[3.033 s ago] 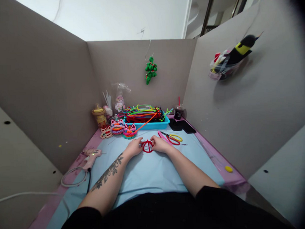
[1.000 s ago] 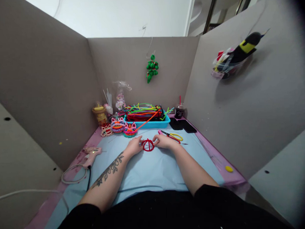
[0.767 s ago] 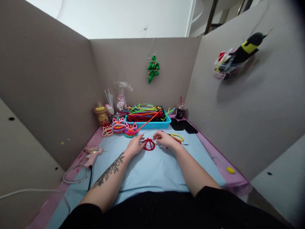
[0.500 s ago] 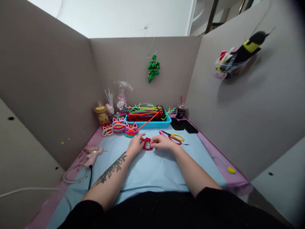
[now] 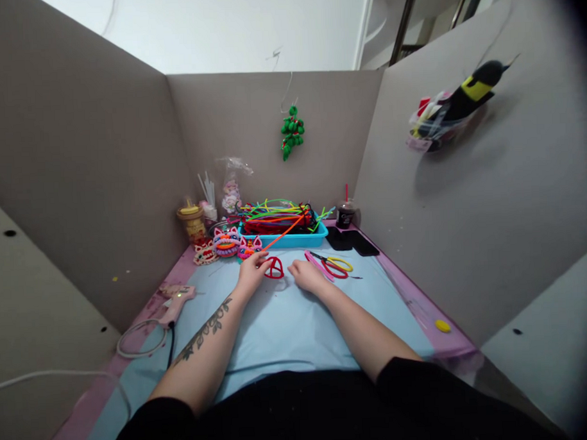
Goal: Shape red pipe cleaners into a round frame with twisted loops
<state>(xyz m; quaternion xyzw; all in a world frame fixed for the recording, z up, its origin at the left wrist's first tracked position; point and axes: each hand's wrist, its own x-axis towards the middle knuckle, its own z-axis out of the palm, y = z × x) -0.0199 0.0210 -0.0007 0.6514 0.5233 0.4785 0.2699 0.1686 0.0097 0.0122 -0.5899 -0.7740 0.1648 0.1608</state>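
The red pipe-cleaner shape (image 5: 274,268) is in the left hand (image 5: 250,271), which pinches it at its left side and holds it up on its edge, just above the blue mat (image 5: 287,323). It looks like a small dome: a curved arch on top, a flat bar along the bottom and a rib up the middle. So the bending of the frame looks mostly done, I think, because the loop is closed and keeps its form. It is bare, though, with no colours, no ears and no face, not like the fluffy finished animal faces (image 5: 225,242) that sit near the back, so a lot of work seems left. The right hand (image 5: 304,276) holds nothing; it lies loose on the mat just beside the shape, fingers gently curled. The scissors (image 5: 334,265) with red and yellow handles rest a little to its right, not touched. More pipe cleaners fill the blue tray (image 5: 294,237) behind the hands. The pink glue gun (image 5: 175,296) lies at the left edge of the mat, well apart.
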